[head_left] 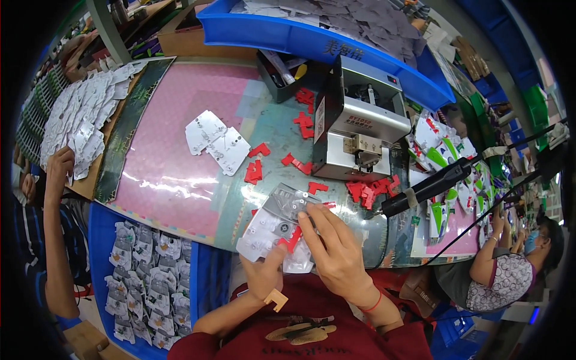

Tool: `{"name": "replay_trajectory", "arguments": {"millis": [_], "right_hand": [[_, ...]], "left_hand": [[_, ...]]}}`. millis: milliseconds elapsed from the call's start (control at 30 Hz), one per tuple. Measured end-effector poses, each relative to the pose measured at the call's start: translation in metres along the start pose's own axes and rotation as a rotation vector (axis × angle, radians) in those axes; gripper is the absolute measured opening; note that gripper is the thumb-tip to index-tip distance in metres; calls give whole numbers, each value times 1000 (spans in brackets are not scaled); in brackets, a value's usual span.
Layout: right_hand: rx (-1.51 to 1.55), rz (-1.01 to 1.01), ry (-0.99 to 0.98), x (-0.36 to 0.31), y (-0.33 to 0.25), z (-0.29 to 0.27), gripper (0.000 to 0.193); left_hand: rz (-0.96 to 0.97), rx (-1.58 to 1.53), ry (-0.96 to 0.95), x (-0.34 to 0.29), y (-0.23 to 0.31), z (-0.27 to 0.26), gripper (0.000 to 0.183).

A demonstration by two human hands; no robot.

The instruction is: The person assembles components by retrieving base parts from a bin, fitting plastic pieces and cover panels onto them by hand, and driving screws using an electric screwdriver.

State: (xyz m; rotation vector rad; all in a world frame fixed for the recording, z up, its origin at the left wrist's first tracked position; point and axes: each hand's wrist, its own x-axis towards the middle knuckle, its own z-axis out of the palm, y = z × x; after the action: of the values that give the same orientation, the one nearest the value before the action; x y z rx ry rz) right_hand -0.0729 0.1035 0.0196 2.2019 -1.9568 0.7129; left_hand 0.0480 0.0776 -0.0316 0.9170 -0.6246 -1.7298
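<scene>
Low in front of me, my left hand (pixel 266 277) grips the lower edge of a white plastic housing (pixel 252 239), its thumb beside a red plastic piece (pixel 292 241) lying in the housing. My right hand (pixel 337 255) is on the housing's right side, fingertips on a translucent grey plastic part (pixel 285 203) at its upper end. My right thumb is mostly hidden. Beyond the hands, loose red pieces (pixel 297 164) are scattered on the table. Two white housings (pixel 228 149) lie partly overlapped farther left.
A silver-grey screw feeder (pixel 360 120) stands beyond my right hand. A black electric screwdriver (pixel 426 187) reaches in from the right. Blue bins (pixel 207 30) (pixel 204 270) sit behind and at lower left. A co-worker's hand (pixel 60 168) touches piled white parts (pixel 84 114); another person (pixel 498 276) sits right.
</scene>
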Motion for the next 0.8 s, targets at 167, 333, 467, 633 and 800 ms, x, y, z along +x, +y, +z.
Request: {"name": "replay_trajectory", "arguments": {"millis": [167, 333, 467, 633, 800], "right_hand": [[243, -63, -38, 7, 10, 3, 44], [428, -48, 46, 10, 30, -6, 45], [435, 135, 45, 10, 57, 4, 43], [564, 177, -27, 31, 60, 18, 33], [-61, 49, -71, 71, 42, 55, 32]], "left_hand": [[-49, -50, 76, 16, 13, -7, 42], [-157, -60, 35, 35, 29, -40, 47], [-81, 27, -12, 41, 47, -52, 54], [-203, 35, -113, 36, 59, -70, 49], [-321, 127, -221, 28, 56, -76, 49]]}}
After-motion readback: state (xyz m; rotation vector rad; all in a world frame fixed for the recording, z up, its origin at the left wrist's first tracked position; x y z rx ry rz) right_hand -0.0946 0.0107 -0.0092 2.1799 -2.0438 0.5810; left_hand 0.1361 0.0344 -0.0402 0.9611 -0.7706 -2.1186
